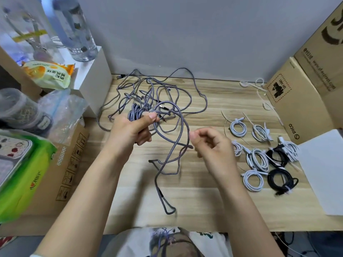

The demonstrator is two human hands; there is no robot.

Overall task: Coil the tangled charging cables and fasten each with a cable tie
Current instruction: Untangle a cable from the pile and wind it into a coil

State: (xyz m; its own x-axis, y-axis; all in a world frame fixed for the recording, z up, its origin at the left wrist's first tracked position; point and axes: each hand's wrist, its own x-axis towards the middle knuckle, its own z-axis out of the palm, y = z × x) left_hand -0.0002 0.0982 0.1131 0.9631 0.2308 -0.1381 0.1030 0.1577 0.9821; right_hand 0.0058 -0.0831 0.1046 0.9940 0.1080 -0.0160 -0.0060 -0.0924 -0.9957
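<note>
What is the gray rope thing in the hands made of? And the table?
The gray cable looks wrapped in woven fabric braid: a speckled, matte crisscross pattern shows. The table looks like pale wood or wood-look laminate: grain streaks show, with a smooth flat finish.

The right hand point(211, 143) is blurred, so whether its fingers pinch the grey cable point(178, 130) cannot be told, the left hand point(131, 128) hides much of the coil it grips, and the frame's edges cut off the cardboard boxes point(304, 101) and bottle point(74, 28).
</note>
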